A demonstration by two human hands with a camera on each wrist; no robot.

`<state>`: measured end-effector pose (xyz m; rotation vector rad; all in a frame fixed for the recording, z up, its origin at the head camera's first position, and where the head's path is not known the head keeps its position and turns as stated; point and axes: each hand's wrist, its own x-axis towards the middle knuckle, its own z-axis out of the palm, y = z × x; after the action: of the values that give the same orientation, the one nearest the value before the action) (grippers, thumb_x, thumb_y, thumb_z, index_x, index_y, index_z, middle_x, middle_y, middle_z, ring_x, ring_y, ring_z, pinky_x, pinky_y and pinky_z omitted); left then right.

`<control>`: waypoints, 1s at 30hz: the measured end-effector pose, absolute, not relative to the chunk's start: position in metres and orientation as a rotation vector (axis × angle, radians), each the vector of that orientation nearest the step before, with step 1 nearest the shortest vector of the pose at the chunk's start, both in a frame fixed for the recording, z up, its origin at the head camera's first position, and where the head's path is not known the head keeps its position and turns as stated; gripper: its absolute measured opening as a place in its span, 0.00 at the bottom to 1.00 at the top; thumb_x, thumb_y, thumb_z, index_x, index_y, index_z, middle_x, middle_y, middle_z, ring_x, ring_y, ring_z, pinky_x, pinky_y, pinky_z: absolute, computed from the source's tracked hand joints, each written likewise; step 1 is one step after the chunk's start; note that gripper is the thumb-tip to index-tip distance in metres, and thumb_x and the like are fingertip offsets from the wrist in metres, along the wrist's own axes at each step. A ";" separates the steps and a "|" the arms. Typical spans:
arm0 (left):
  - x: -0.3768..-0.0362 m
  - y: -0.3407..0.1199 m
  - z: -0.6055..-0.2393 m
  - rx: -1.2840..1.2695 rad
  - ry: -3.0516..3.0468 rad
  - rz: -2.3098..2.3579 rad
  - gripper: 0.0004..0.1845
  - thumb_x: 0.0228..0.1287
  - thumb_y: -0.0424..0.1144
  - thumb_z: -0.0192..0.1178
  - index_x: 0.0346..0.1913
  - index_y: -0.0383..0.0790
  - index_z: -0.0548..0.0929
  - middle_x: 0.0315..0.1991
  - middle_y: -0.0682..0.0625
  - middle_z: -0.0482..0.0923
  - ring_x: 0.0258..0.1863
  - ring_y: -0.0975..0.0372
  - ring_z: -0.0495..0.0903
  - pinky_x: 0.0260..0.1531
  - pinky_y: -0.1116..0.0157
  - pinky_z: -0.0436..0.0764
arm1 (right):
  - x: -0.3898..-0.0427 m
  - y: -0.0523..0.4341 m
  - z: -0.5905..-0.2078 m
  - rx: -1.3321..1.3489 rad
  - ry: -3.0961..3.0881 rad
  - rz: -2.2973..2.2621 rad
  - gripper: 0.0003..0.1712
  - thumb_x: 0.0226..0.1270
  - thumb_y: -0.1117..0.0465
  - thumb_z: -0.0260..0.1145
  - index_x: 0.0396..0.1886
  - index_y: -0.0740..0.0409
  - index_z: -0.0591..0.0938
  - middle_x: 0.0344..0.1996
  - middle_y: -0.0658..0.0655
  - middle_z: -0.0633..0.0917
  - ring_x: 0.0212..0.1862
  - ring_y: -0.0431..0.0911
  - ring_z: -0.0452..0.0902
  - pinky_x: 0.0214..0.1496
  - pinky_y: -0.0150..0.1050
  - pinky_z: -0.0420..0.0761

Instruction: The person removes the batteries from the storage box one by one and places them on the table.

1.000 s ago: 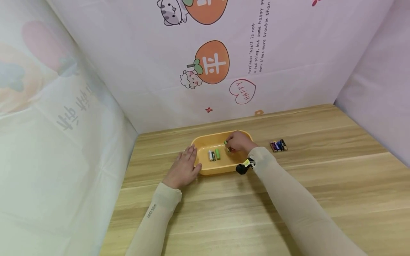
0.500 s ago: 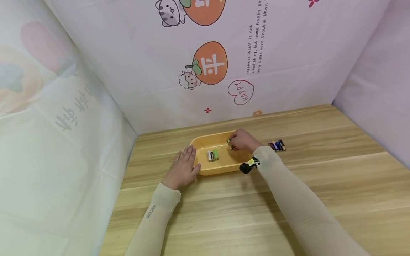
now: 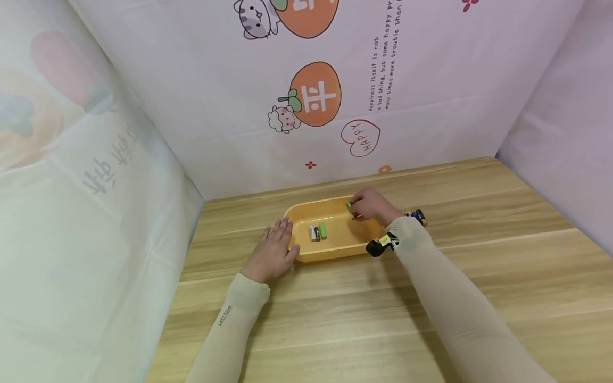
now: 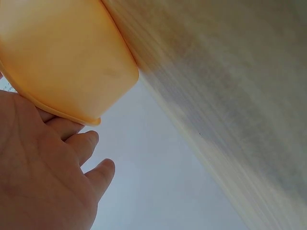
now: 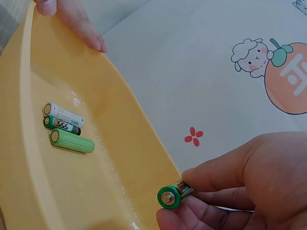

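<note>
Battery (image 5: 171,195) pinched by right hand (image 5: 240,187), terminal end facing wrist camera

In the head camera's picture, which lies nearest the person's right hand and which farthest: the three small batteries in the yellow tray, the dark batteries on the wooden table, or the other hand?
From the right hand:
1. Dark batteries on the wooden table, just right of it.
2. Three small batteries on the yellow plastic tray's floor, to its left.
3. Left hand, at the tray's left end.
</note>
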<state>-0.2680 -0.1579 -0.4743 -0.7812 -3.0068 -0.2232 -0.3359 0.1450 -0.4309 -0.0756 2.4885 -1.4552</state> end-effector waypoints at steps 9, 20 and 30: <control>-0.270 -0.158 -0.475 -0.792 -2.989 -0.232 0.36 0.77 0.54 0.38 0.76 0.34 0.48 0.77 0.45 0.39 0.76 0.54 0.40 0.72 0.52 0.41 | -0.333 0.160 -0.424 -0.060 2.498 -1.488 0.21 0.68 0.67 0.59 0.58 0.75 0.74 0.51 0.69 0.77 0.43 0.52 0.80 0.44 0.40 0.83; -0.270 -0.157 -0.474 -0.800 -2.969 -0.255 0.36 0.76 0.53 0.40 0.76 0.33 0.50 0.77 0.44 0.41 0.75 0.54 0.42 0.72 0.51 0.43 | -0.329 0.178 -0.418 -0.027 2.535 -1.488 0.18 0.67 0.69 0.60 0.54 0.75 0.76 0.45 0.66 0.79 0.39 0.48 0.79 0.42 0.39 0.84; -0.268 -0.158 -0.475 -0.794 -2.980 -0.247 0.36 0.77 0.54 0.39 0.76 0.34 0.49 0.77 0.44 0.41 0.75 0.54 0.41 0.71 0.50 0.45 | -0.328 0.189 -0.419 0.032 2.526 -1.491 0.20 0.68 0.68 0.59 0.56 0.74 0.76 0.47 0.66 0.79 0.43 0.51 0.81 0.45 0.42 0.83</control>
<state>-0.2676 -0.1582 -0.4752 -0.7940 -2.9798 -0.2470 -0.3283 0.1891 -0.4194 0.0323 2.5264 -1.4911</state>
